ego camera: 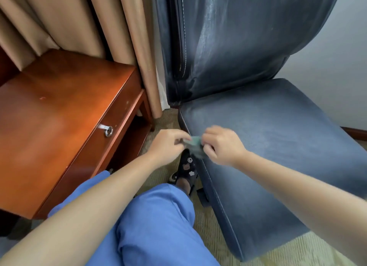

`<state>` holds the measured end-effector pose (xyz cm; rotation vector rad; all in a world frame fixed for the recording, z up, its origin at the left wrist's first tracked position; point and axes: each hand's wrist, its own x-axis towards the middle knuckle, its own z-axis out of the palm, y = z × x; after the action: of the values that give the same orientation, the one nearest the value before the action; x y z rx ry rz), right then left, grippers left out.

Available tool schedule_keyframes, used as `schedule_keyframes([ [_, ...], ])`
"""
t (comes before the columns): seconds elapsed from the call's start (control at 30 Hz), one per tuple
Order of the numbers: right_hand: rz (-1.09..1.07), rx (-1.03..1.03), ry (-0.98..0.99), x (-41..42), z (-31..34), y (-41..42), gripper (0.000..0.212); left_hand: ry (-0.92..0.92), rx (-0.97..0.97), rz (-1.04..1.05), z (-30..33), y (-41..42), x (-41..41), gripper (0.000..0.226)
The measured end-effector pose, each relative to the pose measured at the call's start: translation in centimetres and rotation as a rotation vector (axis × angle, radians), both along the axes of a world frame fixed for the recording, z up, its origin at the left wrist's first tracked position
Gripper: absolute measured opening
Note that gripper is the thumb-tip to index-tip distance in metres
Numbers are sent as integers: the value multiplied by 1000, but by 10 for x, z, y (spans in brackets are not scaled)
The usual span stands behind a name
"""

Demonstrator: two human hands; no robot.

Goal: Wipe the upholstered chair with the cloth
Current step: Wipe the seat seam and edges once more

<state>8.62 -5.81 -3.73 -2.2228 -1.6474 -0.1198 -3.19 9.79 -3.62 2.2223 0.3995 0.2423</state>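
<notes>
Fingers of both hands, left (168, 144) and right (222, 144), pinch the soft, light cloth (195, 144) by opposite edges beside the chair (278, 126).

carpet floor (200, 232) | bears: blue chair (278, 146), wooden nightstand (59, 110) (bare-topped)

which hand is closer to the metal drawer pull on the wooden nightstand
Left. The left hand holds the cloth just right of the drawer pull; the right hand grips the cloth's far side, over the chair seat.
</notes>
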Motion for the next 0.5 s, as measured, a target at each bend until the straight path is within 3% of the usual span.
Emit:
schedule_keyframes([
  [0.13, -61, -43, -40, -7, -32, -11, 35, 300, 11, -183, -30, 1, 0, 23],
  [0.23, -66, -51, -58, -11, -42, -1, 27, 296, -74, -156, -33, 3, 8, 30],
  [0.37, -117, -360, -1, -12, -59, 7, 60, 335, -38, -179, -33, 13, 17, 47],
  [0.5, -112, -408, 16, 9, -63, 39, 68, 312, -81, -49, -33, 37, 28, 56],
])
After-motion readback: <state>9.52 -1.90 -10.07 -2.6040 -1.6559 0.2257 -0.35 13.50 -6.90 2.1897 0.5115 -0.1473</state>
